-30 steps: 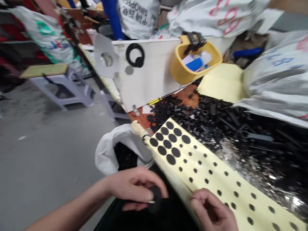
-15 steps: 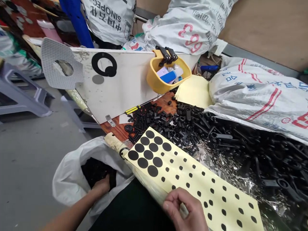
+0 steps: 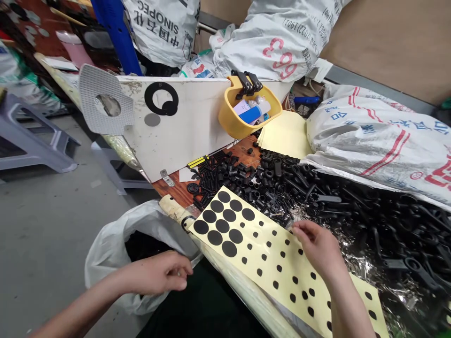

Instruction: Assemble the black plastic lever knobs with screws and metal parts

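Note:
My left hand (image 3: 160, 272) hangs over the rim of a white sack (image 3: 105, 253) with black contents. Its fingers are loosely curled, thumb and forefinger apart, and nothing shows between them. My right hand (image 3: 319, 244) reaches across a pale yellow sticker sheet (image 3: 253, 256) bearing large and small black dots. Its thumb and fingertips are pinched together at the edge of a pile of small shiny metal pieces (image 3: 338, 244); whatever they hold is too small to make out. Behind the sheet lie black plastic parts (image 3: 282, 178).
A yellow bin (image 3: 232, 122) is clipped to a white upright board (image 3: 190, 122). Yellow sheets (image 3: 285, 134) lie beside a full white sack (image 3: 373, 131) at the right. Screwdrivers (image 3: 197, 161) rest at the board's foot. A grey stool (image 3: 35, 136) stands at the left.
My left hand has come up out of the white sack. My right hand has moved from the sheet's near edge up and across to the metal pieces.

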`<state>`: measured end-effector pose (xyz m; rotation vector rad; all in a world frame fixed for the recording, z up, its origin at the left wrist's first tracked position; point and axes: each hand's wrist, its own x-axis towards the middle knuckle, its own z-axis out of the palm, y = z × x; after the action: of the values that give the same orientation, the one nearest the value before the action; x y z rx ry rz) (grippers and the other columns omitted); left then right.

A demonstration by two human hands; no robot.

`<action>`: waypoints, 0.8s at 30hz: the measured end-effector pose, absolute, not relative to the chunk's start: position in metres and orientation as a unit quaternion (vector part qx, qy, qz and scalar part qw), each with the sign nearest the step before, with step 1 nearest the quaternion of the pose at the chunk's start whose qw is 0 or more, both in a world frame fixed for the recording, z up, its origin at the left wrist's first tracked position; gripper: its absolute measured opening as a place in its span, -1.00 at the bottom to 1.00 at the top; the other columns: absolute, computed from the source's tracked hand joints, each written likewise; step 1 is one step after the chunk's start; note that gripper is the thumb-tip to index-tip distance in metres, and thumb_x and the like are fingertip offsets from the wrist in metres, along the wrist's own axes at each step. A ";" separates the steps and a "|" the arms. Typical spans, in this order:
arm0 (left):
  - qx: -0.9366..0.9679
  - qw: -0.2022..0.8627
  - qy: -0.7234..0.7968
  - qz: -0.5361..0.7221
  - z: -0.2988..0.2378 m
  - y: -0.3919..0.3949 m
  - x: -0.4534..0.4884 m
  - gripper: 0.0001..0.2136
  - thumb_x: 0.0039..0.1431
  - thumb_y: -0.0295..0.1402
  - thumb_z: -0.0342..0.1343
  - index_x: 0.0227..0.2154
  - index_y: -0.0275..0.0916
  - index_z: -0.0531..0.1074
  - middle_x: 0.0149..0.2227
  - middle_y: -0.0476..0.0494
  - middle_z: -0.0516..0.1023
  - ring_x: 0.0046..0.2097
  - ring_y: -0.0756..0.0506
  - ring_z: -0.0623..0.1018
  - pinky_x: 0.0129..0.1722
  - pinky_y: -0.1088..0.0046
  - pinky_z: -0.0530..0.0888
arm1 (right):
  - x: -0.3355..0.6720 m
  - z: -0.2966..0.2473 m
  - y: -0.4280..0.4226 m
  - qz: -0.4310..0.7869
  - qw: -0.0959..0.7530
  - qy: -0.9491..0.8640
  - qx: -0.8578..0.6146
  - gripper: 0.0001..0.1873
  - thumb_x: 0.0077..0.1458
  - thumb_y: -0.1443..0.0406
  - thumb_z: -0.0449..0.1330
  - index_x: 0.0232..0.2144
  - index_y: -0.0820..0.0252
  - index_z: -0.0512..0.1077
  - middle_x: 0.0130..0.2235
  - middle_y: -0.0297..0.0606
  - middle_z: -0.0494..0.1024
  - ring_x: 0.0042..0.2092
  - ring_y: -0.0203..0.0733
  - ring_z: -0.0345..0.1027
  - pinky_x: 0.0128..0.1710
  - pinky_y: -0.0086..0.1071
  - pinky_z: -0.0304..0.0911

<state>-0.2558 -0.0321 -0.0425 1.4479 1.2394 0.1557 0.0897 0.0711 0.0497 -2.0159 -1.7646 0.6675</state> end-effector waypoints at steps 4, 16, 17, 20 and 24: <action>0.645 0.619 0.431 0.121 0.045 -0.026 -0.217 -0.72 0.13 -0.32 0.03 -0.13 -0.22 0.50 -0.24 -0.11 0.62 -0.21 -0.09 0.57 -0.19 0.47 0.45 | 0.092 0.047 0.102 0.180 0.174 -0.636 -0.730 -0.86 -0.07 0.29 0.16 -0.49 0.10 0.54 -0.47 -0.26 0.59 -0.44 -0.16 0.39 -0.45 -0.34 0.19; 0.810 0.381 0.392 0.213 0.016 -0.020 -0.122 -0.78 0.08 -0.52 0.07 -0.20 -0.23 0.44 -0.10 -0.19 0.49 0.01 -0.18 0.39 0.05 0.27 0.32 | 0.071 0.028 0.137 0.189 0.208 -0.720 -0.635 -0.82 -0.06 0.25 0.13 -0.47 0.12 0.54 -0.47 -0.29 0.60 -0.45 -0.19 0.44 -0.35 -0.34 0.29; 0.816 0.372 0.392 0.205 0.016 -0.023 -0.118 -0.80 0.07 -0.52 0.08 -0.22 -0.23 0.44 -0.10 -0.20 0.48 0.01 -0.19 0.38 0.05 0.27 0.32 | 0.068 0.027 0.138 0.186 0.215 -0.724 -0.628 -0.83 -0.07 0.26 0.14 -0.47 0.12 0.54 -0.45 -0.28 0.60 -0.42 -0.18 0.45 -0.33 -0.34 0.30; 0.825 0.352 0.404 0.181 0.014 -0.026 -0.106 -0.84 0.04 -0.50 0.11 -0.27 -0.25 0.43 -0.14 -0.21 0.47 -0.03 -0.20 0.38 0.01 0.25 0.34 | 0.055 0.024 0.145 0.175 0.233 -0.733 -0.615 -0.82 -0.05 0.26 0.13 -0.43 0.14 0.54 -0.38 -0.25 0.62 -0.36 -0.17 0.46 -0.28 -0.32 0.30; 0.818 0.347 0.427 0.168 0.014 -0.024 -0.098 -0.88 0.03 -0.49 0.13 -0.32 -0.28 0.43 -0.21 -0.21 0.48 -0.08 -0.20 0.39 -0.02 0.23 0.36 | 0.040 0.023 0.151 0.149 0.253 -0.739 -0.607 -0.79 -0.01 0.28 0.10 -0.36 0.15 0.53 -0.32 -0.20 0.60 -0.31 -0.14 0.45 -0.21 -0.26 0.29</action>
<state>-0.0980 -0.0240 0.0138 2.1204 1.1079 0.4363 0.0401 0.1507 0.0228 -1.6501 -2.0082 0.4060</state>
